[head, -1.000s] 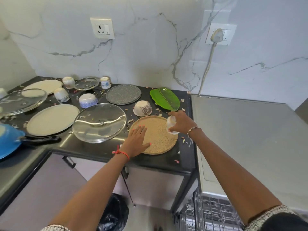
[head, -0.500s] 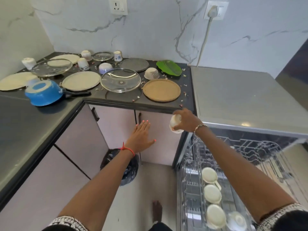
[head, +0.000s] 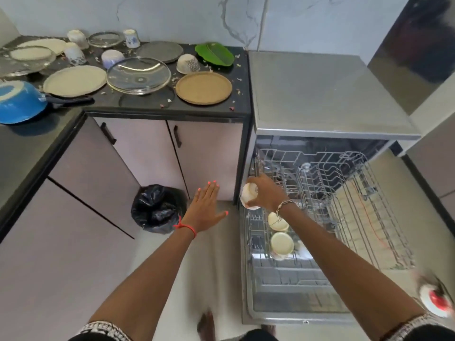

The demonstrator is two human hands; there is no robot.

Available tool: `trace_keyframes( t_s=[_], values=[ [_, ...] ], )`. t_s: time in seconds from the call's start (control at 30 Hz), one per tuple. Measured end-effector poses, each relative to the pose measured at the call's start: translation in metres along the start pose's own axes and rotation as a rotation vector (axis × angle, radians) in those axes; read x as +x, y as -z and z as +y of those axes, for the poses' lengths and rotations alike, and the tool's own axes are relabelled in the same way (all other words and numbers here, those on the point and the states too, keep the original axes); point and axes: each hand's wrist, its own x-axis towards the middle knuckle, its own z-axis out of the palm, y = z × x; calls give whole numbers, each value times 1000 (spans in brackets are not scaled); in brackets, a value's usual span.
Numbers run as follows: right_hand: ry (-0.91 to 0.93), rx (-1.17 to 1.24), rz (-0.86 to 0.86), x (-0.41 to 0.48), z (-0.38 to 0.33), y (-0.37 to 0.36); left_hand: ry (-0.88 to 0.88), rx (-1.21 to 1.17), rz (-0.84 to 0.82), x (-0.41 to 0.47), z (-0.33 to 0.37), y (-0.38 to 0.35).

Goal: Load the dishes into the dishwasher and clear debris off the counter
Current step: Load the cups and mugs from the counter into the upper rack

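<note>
My right hand (head: pixel 264 194) grips a small white cup (head: pixel 249 197), held on its side above the left front corner of the pulled-out dishwasher rack (head: pixel 344 193). Two white cups (head: pixel 282 242) sit upside down in the rack just below it. My left hand (head: pixel 205 210) hovers flat with fingers spread and holds nothing, in front of the cabinet door. On the black counter (head: pixel 209 110) lie a brown plate (head: pixel 203 87), a glass lid (head: pixel 138 75), a green leaf dish (head: pixel 214 56), several plates, cups and scattered debris.
A blue saucepan (head: pixel 21 102) sits at the counter's left corner. A black bin bag (head: pixel 157 209) stands on the floor by the cabinets. The open dishwasher door (head: pixel 295 303) lies low to my right, under the steel top (head: pixel 320 94).
Both hands came off the counter and dropped down. My right hand carried the white cup from the brown plate's edge to over the dishwasher rack. The view tilted down.
</note>
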Motion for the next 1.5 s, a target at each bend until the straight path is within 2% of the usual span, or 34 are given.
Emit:
trace_keyframes(
  t_s=[0.2,0.4,0.7,1.07,1.5],
  values=[
    [-11,45,-18,-24,81,-2,-31,-34,-52,15,66,-43],
    [-38,67,-76,-29,179,8,12,-96,-124,42,140,-85],
    [-114,142,-107,-14,276,-31,66,-236,-140,68,176,-134],
    [-162,94,-244,29,319,-105,126,-224,-140,96,146,-178],
    [-147,-71,-313,40,326,-135,152,-260,-79,96,145,-198]
  ],
)
